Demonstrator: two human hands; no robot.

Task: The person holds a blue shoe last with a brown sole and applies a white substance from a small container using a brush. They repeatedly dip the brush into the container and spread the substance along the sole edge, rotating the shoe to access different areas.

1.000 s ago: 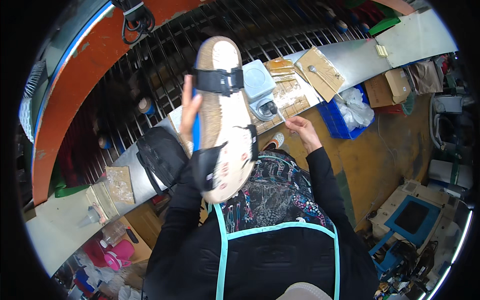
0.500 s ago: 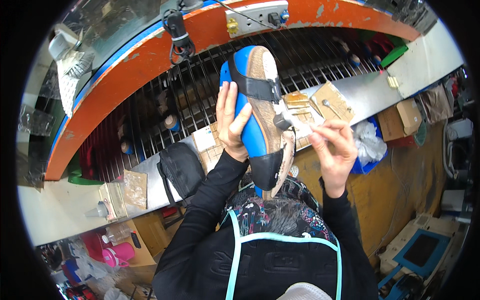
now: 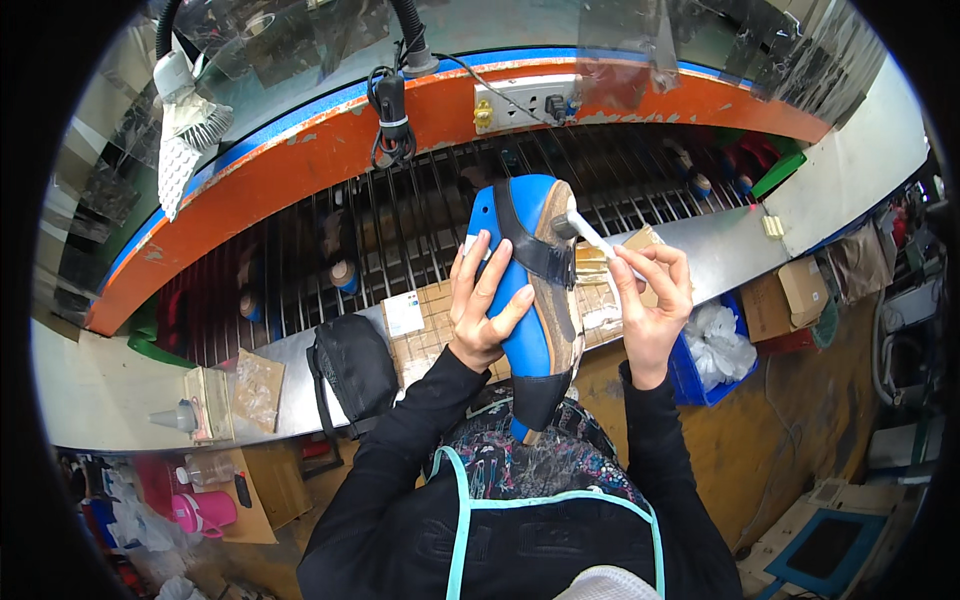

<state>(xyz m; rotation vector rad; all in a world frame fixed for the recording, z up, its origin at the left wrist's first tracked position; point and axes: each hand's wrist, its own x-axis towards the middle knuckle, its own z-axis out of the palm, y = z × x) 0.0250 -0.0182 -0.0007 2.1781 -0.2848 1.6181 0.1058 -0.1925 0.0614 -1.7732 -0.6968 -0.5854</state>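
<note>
My left hand (image 3: 478,315) is closed around a blue shoe last (image 3: 527,338), its thumb and fingers pressed on the blue side. On the last is a shoe with black straps (image 3: 548,262) and a brown, cork-like underside (image 3: 563,320). The last is tilted, its far end pointing away from me and its near end close to my apron. My right hand (image 3: 655,305) pinches the white handle of a small brush (image 3: 597,238). The brush's dark bristles touch the brown underside near the far end.
Behind the shoe runs a rack of metal rods (image 3: 410,215) under an orange arch (image 3: 300,150). A black pouch (image 3: 355,370) and cardboard (image 3: 430,330) lie on the metal ledge at left. At right stand a blue bin (image 3: 685,370) with white material and a cardboard box (image 3: 775,305).
The brush has moved from the middle of the shoe to its far end. The shoe sits lower in view, its underside turned differently. The whole view has shifted slightly.
</note>
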